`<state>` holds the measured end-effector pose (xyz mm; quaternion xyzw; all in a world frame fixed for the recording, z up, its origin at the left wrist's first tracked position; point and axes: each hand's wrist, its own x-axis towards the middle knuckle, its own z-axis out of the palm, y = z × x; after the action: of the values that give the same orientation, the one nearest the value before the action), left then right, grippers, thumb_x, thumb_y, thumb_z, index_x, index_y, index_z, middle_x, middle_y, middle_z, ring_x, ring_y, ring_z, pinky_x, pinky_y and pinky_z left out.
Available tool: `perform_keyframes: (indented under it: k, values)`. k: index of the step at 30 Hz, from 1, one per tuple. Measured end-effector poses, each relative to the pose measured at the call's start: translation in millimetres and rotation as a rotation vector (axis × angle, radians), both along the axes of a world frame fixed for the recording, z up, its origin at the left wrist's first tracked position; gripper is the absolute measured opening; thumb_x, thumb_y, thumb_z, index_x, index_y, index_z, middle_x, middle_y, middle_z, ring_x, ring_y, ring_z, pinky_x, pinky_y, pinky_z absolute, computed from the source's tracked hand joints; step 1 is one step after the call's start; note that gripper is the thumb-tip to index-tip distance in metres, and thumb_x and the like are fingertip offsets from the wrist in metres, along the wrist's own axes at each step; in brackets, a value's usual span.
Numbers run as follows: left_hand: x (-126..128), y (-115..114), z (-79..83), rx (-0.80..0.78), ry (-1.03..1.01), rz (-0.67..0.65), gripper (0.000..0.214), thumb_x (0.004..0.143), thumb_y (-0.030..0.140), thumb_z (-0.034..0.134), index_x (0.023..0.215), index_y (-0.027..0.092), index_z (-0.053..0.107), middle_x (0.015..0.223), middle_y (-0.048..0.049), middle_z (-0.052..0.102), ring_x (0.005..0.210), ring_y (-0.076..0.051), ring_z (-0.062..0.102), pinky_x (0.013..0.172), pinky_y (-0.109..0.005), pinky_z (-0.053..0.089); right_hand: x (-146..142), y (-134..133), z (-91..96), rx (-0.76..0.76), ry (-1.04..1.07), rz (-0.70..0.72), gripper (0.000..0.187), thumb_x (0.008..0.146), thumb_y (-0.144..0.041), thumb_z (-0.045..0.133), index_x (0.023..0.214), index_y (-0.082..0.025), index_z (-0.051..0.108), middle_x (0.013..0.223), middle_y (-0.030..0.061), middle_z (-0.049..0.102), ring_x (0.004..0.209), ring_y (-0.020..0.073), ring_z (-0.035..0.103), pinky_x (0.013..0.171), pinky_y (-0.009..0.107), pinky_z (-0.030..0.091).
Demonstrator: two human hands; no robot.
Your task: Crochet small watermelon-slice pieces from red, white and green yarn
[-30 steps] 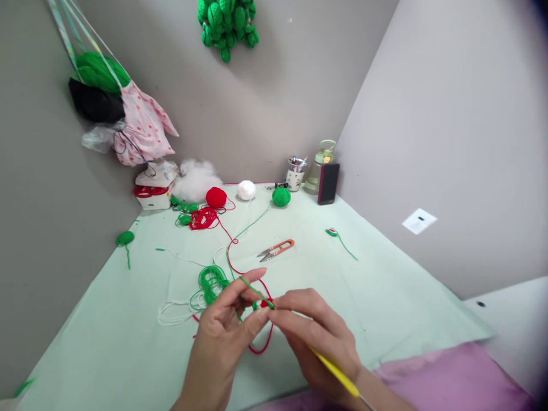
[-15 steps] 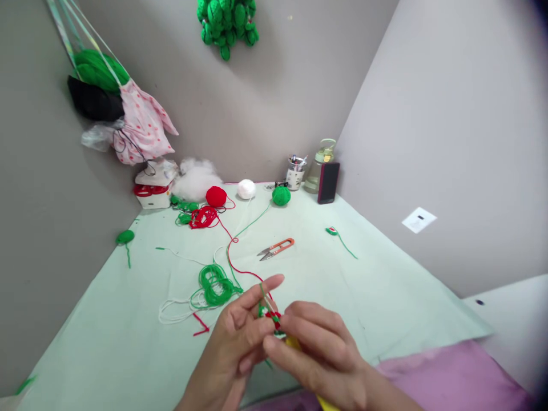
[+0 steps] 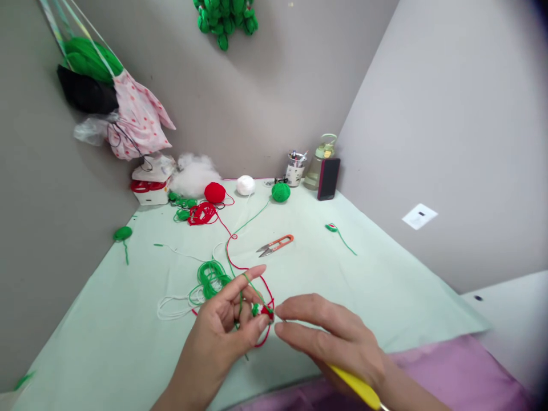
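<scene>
Pinching a red-and-green crocheted piece (image 3: 268,313) in the left hand (image 3: 225,331) and a yellow hook (image 3: 354,385) in the right hand (image 3: 331,334), above a pale green surface (image 3: 338,274) set against grey walls (image 3: 291,97). Strewn with yarn balls (image 3: 214,193) and snips (image 3: 282,242), backed by a phone (image 3: 329,179) and bottle (image 3: 314,171).

Open lane right of snips (image 3: 277,245), green yarn (image 3: 205,278) leftward

The small crocheted piece (image 3: 263,311) shows green, white and red; the crochet hook (image 3: 356,387) has a yellow handle. The desk (image 3: 398,285) is pale mint, the far yarn balls (image 3: 214,193) red, white and green. The snips (image 3: 280,244) are orange with grey blades. At the far left, the pink bag (image 3: 139,114) bears red dots.
</scene>
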<state>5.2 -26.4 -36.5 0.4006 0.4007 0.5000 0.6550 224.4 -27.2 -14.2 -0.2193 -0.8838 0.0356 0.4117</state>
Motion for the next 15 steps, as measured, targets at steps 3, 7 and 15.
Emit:
perform_keyframes:
  k: [3, 7, 15]
  values:
    - [0.3, -3.1, 5.6, 0.027, 0.114, 0.058, 0.053, 0.081, 0.019, 0.085, 0.130, 0.038, 0.082, 0.089, 0.0013, 0.065, 0.066, -0.009, 0.052, 0.061, -0.017, 0.049, 4.3, -3.7, 1.4, -0.035, -0.037, -0.017, 0.031, 0.114, -0.017, 0.044, 0.130, -0.013, 0.070, 0.114, 0.0138, 0.079, 0.113, 0.0165, 0.077, 0.094, 0.022, 0.064]
    - [-3.8, -4.1, 7.7, 0.145, 0.351, 0.060, 0.056, 0.086, 0.019, 0.079, 0.139, 0.038, 0.076, 0.090, 0.0032, 0.066, 0.063, -0.008, 0.053, 0.062, -0.017, 0.052, 3.2, -8.9, 1.1, -0.082, -0.068, -0.058, 0.033, 0.115, -0.020, 0.041, 0.132, -0.017, 0.069, 0.113, 0.0138, 0.080, 0.108, 0.0164, 0.078, 0.093, 0.021, 0.063]
    - [-7.3, 2.9, -5.0, 0.754, 0.691, 0.114, 0.060, 0.090, 0.004, 0.067, 0.141, 0.035, 0.069, 0.090, 0.0062, 0.070, 0.049, -0.005, 0.048, 0.051, -0.015, 0.050, -1.4, -15.2, -1.5, -0.341, 0.089, -0.052, 0.027, 0.106, -0.008, 0.057, 0.127, -0.018, 0.070, 0.112, 0.0128, 0.077, 0.094, 0.0160, 0.078, 0.079, 0.021, 0.063]
